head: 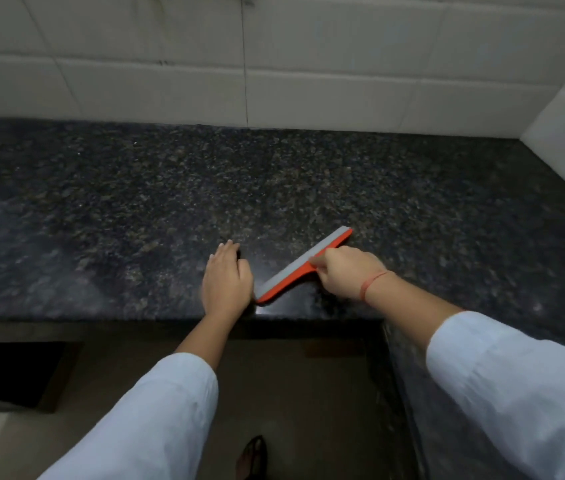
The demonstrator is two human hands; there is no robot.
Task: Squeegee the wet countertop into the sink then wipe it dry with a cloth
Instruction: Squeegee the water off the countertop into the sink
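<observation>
Head view: squeegeeing near the front edge of the dark speckled granite countertop (274, 174).

Right hand (345, 271) is closed around the handle of the orange plastic squeegee with grey rubber blade (303, 265), blade lying diagonally on the stone; left hand (227, 280) rests flat, fingers extended, holding nothing. Squeegee looks light and stiff with a flexible edge, best gripped at the handle.
</observation>
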